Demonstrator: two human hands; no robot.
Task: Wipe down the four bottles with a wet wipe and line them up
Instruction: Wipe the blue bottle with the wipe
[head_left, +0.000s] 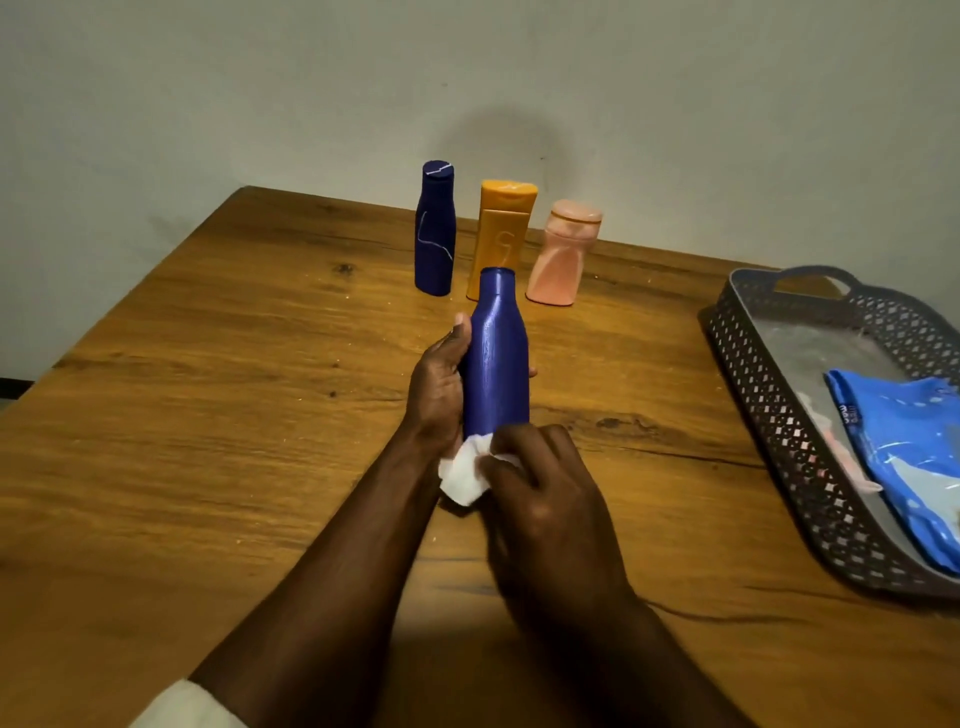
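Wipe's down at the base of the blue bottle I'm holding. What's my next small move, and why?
Probably slide the wet wipe up the blue bottle toward its neck. The right hand presses it only at the base, while the left hand has its grip round the body. The three bottles behind stand in a row, so this one looks like the last.

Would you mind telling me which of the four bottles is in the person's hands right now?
The shiny blue bottle: the left hand grips it while the right hand presses a wet wipe to its base. The other three stand untouched behind.
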